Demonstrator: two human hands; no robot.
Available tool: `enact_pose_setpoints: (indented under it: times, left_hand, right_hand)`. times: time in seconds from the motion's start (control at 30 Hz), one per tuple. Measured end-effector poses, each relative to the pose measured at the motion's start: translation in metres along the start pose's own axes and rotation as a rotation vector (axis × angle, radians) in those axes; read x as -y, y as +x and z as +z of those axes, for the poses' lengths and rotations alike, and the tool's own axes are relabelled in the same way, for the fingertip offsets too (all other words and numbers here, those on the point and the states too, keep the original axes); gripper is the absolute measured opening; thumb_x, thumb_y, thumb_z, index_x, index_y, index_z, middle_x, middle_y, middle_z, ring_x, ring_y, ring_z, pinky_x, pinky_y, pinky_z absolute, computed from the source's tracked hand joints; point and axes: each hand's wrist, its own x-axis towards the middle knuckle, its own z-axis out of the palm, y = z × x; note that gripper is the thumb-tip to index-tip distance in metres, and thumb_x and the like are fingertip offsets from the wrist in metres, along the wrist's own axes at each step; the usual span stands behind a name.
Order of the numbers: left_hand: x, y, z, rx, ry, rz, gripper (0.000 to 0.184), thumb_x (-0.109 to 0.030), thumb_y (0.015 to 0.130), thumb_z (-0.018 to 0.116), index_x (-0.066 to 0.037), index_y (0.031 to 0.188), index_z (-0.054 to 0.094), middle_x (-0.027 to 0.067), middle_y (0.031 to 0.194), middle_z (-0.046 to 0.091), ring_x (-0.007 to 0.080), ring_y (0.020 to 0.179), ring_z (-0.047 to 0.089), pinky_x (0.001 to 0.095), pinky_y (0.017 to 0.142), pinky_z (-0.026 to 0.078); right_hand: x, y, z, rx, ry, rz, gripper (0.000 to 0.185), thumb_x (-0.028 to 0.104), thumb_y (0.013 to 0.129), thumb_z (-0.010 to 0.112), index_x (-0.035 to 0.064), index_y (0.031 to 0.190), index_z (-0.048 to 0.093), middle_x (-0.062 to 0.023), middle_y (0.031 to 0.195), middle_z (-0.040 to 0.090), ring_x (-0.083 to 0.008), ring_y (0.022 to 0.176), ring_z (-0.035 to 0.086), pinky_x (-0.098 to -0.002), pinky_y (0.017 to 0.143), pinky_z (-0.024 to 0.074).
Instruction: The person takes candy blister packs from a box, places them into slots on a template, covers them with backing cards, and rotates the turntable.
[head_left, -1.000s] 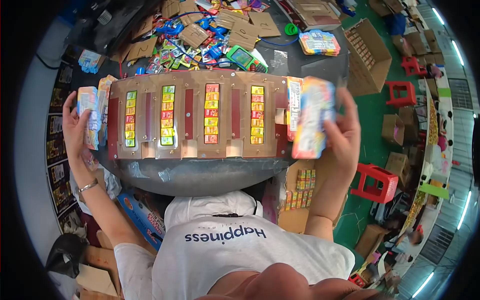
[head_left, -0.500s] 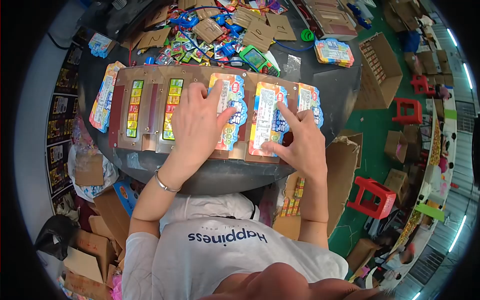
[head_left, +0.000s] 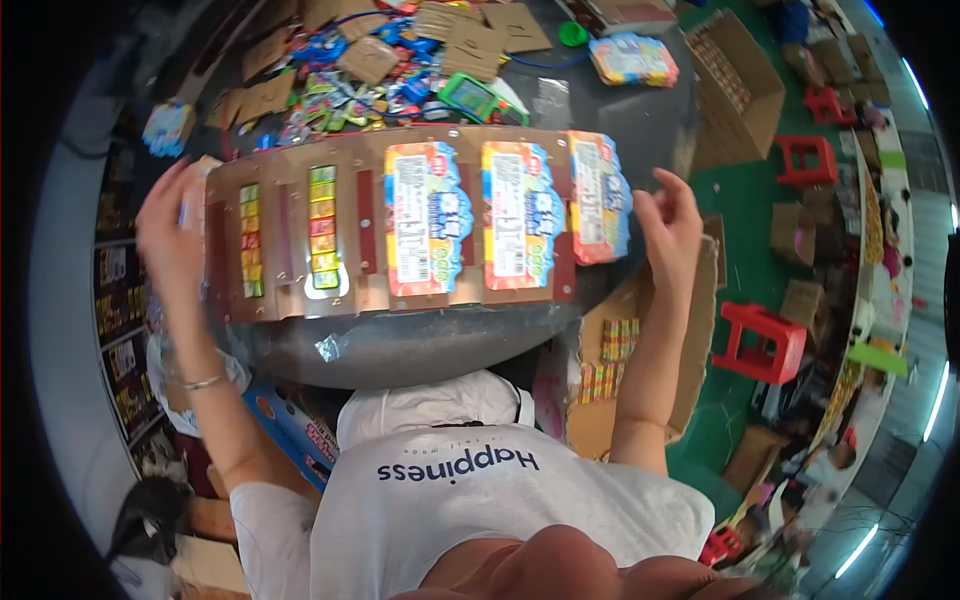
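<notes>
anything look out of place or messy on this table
The heap of small packets beyond the fixture looks untidy: loose cardboard pieces lie across it at odd angles. The two printed cards on the fixture sit roughly straight.

Blue, orange and white printed cards [head_left: 422,218]; brown-and-maroon tray [head_left: 366,225]

The left hand [head_left: 170,225] is at the left end of the brown tray [head_left: 369,225], blurred, its grip unclear; the right hand [head_left: 672,225] hangs just beyond the tray's right end, thumb and fingers loosely curled and parted, the 2 forearms [head_left: 655,360] reaching forward, well apart
</notes>
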Motion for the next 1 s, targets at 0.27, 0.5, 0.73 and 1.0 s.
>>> enact_pose_setpoints:
  times: [0.27, 0.5, 0.73, 1.0]
  left_hand:
    - [0.186, -0.019, 0.027, 0.265, -0.317, -0.507, 0.057, -0.035, 0.082, 0.080, 0.002, 0.121, 0.060, 0.0106, 0.106, 0.067, 0.0198, 0.099, 0.063, 0.0326, 0.087, 0.050]
    - [0.091, -0.015, -0.005, 0.065, 0.272, -0.197, 0.045, -0.026, 0.080, 0.079, -0.009, 0.118, 0.061, 0.0083, 0.101, 0.068, 0.0250, 0.090, 0.067, 0.0369, 0.076, 0.053]
    - [0.046, -0.028, -0.040, -0.141, -1.211, -0.349, 0.059, 0.008, 0.085, 0.066, -0.004, 0.141, 0.050, 0.0118, 0.112, 0.068, 0.0148, 0.093, 0.067, 0.0265, 0.080, 0.056]
    - [-0.027, -0.044, 0.017, 0.139, -0.213, -0.123, 0.046, -0.024, 0.079, 0.078, -0.006, 0.121, 0.068, 0.0078, 0.097, 0.064, 0.0281, 0.086, 0.063, 0.0388, 0.074, 0.050]
  right_hand:
    - [-0.010, -0.005, 0.003, 0.113, -0.487, -0.214, 0.061, 0.023, 0.072, 0.085, 0.0056, 0.124, 0.060, -0.0063, 0.106, 0.059, -0.0100, 0.067, 0.052, -0.0267, 0.061, 0.0461]
    - [0.015, -0.025, 0.018, -0.136, -0.809, -0.525, 0.049, 0.018, 0.075, 0.082, 0.0040, 0.117, 0.060, -0.0108, 0.100, 0.062, -0.0203, 0.066, 0.057, -0.0305, 0.063, 0.0493]
    - [0.137, -0.085, 0.052, 0.006, 0.358, -0.177, 0.040, -0.001, 0.090, 0.063, 0.0034, 0.129, 0.055, 0.0002, 0.080, 0.062, -0.0046, 0.064, 0.053, -0.0173, 0.054, 0.0391]
    - [0.123, -0.089, 0.208, 0.608, -0.149, -0.252, 0.051, 0.012, 0.086, 0.072, 0.0049, 0.135, 0.058, -0.0008, 0.067, 0.055, -0.0091, 0.052, 0.050, -0.0262, 0.051, 0.0438]
